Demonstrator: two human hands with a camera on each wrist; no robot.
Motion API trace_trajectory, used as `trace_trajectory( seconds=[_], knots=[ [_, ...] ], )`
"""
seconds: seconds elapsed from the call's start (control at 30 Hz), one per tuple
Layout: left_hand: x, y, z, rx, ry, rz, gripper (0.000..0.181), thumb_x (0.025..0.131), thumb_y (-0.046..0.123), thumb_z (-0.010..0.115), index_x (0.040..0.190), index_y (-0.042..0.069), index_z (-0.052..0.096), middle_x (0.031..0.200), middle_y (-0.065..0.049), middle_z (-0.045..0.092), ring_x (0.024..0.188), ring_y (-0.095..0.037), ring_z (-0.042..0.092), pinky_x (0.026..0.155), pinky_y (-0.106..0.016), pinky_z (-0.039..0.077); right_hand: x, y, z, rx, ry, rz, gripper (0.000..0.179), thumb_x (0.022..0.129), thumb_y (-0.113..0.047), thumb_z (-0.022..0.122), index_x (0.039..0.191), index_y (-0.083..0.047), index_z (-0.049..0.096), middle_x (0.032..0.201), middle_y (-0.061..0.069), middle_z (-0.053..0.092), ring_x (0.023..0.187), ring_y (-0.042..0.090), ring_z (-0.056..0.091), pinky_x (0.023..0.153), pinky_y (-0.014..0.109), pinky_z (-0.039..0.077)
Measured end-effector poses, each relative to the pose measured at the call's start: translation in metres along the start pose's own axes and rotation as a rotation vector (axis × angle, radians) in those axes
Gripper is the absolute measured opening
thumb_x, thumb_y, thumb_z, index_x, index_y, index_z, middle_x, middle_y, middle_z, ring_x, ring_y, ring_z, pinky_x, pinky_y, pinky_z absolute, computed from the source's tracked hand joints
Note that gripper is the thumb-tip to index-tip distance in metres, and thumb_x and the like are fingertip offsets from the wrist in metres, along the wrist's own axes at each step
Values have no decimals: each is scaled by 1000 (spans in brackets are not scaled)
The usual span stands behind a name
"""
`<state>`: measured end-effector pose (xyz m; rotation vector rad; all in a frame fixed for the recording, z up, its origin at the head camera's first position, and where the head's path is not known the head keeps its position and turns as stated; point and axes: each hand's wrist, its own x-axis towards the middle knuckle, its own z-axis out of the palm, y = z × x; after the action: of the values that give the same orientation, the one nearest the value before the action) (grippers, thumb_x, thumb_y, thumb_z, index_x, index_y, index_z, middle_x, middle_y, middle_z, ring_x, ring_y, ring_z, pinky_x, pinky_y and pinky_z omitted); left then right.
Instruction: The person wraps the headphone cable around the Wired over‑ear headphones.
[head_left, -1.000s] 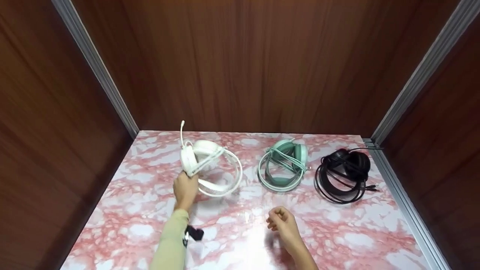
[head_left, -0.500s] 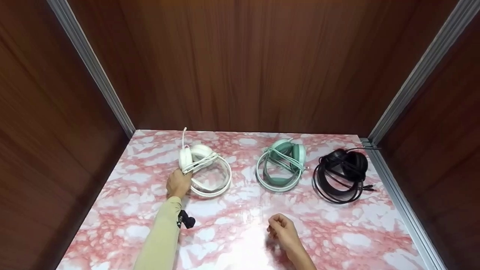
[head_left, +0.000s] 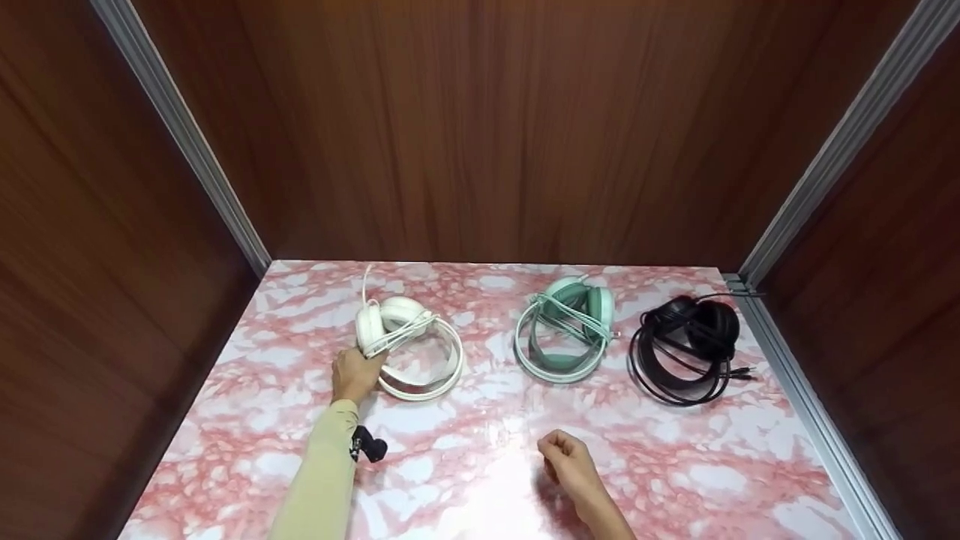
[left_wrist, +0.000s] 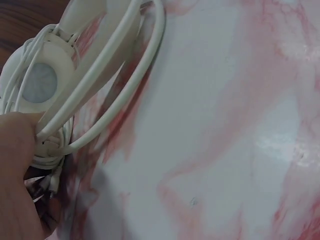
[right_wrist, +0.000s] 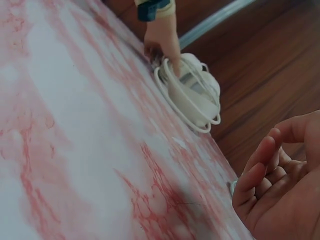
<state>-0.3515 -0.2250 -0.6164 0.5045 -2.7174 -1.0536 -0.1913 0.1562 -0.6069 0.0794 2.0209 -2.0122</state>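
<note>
My left hand grips the near ear-cup end of a white headset, whose microphone boom points toward the back wall. The left wrist view shows the thumb against the end of the white headband, beside a bundled cable with a plug; the other fingers are partly hidden below. My right hand hovers over the nearer part of the table with loosely curled fingers and nothing in them. Nearest to it, farther back, lies a mint-green headset with its cable wound round it.
A black headset with coiled cable lies at the right, close to the metal rail. Brown wood-grain panels enclose the back and sides. The tabletop has a red and white marbled pattern.
The left hand has brought the white headset leftward and slightly nearer, and the headset sits lower. My right hand has shifted slightly nearer. The green and black headsets stay put.
</note>
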Motion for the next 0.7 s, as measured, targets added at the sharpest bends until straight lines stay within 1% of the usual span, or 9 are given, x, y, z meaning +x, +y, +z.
trace_trajectory(
  seconds=[0.13, 0.23, 0.27, 0.33, 0.4, 0.47, 0.53, 0.57, 0.7],
  knots=[
    [0, 4, -8, 30, -77, 7, 45, 84, 48, 64, 94, 4, 68, 97, -19, 68, 93, -40, 62, 80, -52, 47, 1, -1, -1, -7, 8, 9, 22, 99, -21, 53, 91, 0, 55, 60, -2, 44, 51, 11, 37, 53, 27, 34],
    [-4, 7, -14, 44, -127, 23, 49, 87, 48, 61, 108, 4, 64, 110, -20, 64, 102, -44, 57, 84, -57, 43, 1, -3, -1, -7, 23, 20, 20, 100, -19, 52, 91, -1, 55, 59, -2, 42, 51, 11, 35, 53, 28, 33],
    [-8, 7, -15, 48, -130, 34, 51, 87, 48, 61, 114, 4, 63, 115, -20, 62, 105, -46, 55, 86, -59, 42, 1, -3, -1, -8, 28, 22, 20, 100, -19, 52, 91, -2, 55, 59, -2, 42, 51, 12, 35, 53, 28, 32],
    [-18, 6, -16, 49, -116, 52, 56, 89, 47, 60, 125, 4, 58, 123, -21, 57, 110, -48, 50, 88, -62, 39, 0, -3, -1, -12, 40, 26, 20, 100, -19, 52, 90, -2, 55, 59, -2, 42, 51, 12, 35, 52, 27, 32],
    [-33, 4, -16, 34, -71, 70, 59, 90, 44, 60, 133, 5, 53, 129, -22, 52, 113, -49, 47, 91, -63, 36, -1, -2, -2, -27, 52, 25, 20, 99, -19, 53, 91, -1, 56, 60, -2, 43, 52, 12, 36, 51, 26, 32],
    [-52, 1, -16, 17, -20, 85, 60, 91, 40, 61, 138, 5, 49, 133, -22, 49, 116, -50, 45, 93, -63, 35, 0, -1, -3, -60, 70, 1, 21, 99, -19, 54, 90, 0, 56, 60, 0, 45, 51, 12, 39, 49, 25, 33],
    [-72, 0, -15, -1, 21, 106, 60, 91, 36, 62, 139, 4, 48, 133, -22, 48, 118, -49, 43, 94, -62, 33, 2, 0, -4, -142, 97, -84, 19, 98, -17, 56, 89, 0, 58, 59, 0, 47, 50, 12, 41, 48, 24, 35],
    [-83, 0, -14, -6, 29, 124, 59, 91, 35, 62, 140, 4, 48, 133, -22, 48, 120, -48, 42, 95, -62, 32, 3, 0, -4, -204, 120, -148, 17, 97, -15, 57, 87, -1, 59, 59, 0, 47, 49, 11, 41, 47, 23, 35],
    [-123, 3, -9, 7, 57, 225, 58, 89, 34, 66, 138, 5, 50, 131, -19, 49, 125, -45, 39, 98, -61, 30, 10, -2, -7, -547, 263, -461, 9, 92, -9, 63, 83, -11, 62, 58, -7, 49, 47, 5, 42, 45, 23, 38]
  ],
)
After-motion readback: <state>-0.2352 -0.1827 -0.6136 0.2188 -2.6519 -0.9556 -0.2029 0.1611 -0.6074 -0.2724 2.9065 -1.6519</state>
